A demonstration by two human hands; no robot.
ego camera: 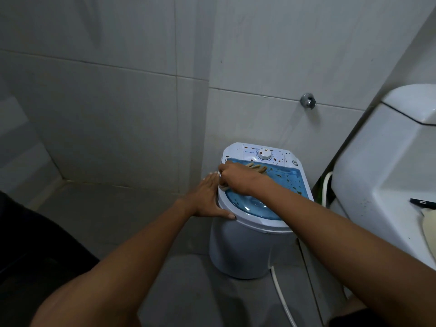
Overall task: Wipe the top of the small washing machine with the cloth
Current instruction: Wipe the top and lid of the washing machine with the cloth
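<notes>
The small white washing machine (250,246) stands on the floor against the tiled wall. Its translucent blue lid (283,187) and white control panel with a round dial (264,154) carry many brown specks. My right hand (236,177) rests on the left part of the lid, fingers closed over a pale cloth (223,187) that is mostly hidden beneath it. My left hand (207,199) lies flat against the machine's left rim, fingers together, holding nothing.
A white toilet tank (387,166) stands close on the right, with a dark object (422,202) lying on it. A white hose (280,296) runs down the floor beside the machine. A metal wall valve (308,100) sits above. Something dark (35,251) fills the lower left.
</notes>
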